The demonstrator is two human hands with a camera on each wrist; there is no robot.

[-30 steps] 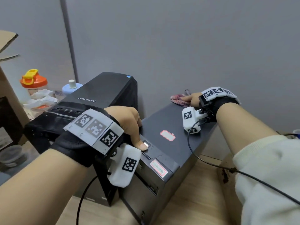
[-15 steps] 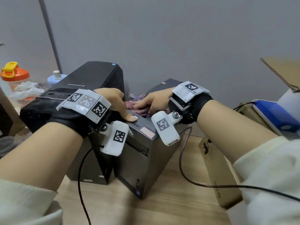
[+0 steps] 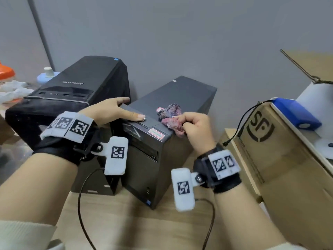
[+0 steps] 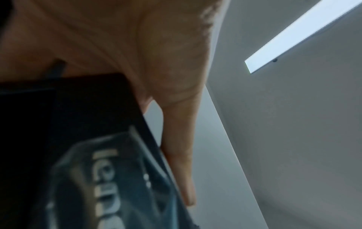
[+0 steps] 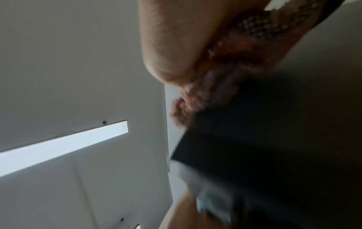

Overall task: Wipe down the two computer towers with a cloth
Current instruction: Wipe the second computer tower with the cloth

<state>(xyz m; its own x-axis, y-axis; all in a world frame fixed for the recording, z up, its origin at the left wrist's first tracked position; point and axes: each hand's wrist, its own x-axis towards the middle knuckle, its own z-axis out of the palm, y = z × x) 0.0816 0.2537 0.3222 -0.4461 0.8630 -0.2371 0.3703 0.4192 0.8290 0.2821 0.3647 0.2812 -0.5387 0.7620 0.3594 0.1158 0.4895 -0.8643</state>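
Two black computer towers stand side by side on a wooden floor: a bigger Lenovo tower (image 3: 86, 82) on the left and a slimmer tower (image 3: 182, 94) on the right. My right hand (image 3: 193, 126) grips a crumpled pink and checked cloth (image 3: 171, 117) at the front right corner of the slim tower's top; the cloth (image 5: 219, 83) also shows bunched under the fingers in the right wrist view. My left hand (image 3: 115, 112) lies flat on the slim tower's front left top edge, thumb straight along the top. The left wrist view shows straight fingers (image 4: 182, 155) beside the tower's front (image 4: 101, 178).
A large cardboard box (image 3: 281, 159) stands close on the right with a blue object (image 3: 295, 112) on top. An orange-lidded bottle (image 3: 5, 73), a pale blue bottle (image 3: 47, 74) and white tissue (image 3: 14, 89) sit left of the Lenovo tower. A grey wall stands behind.
My right hand has drawn the cloth from the back of the slim tower's top forward to its front right corner. The left hand has stayed on the front top edge.
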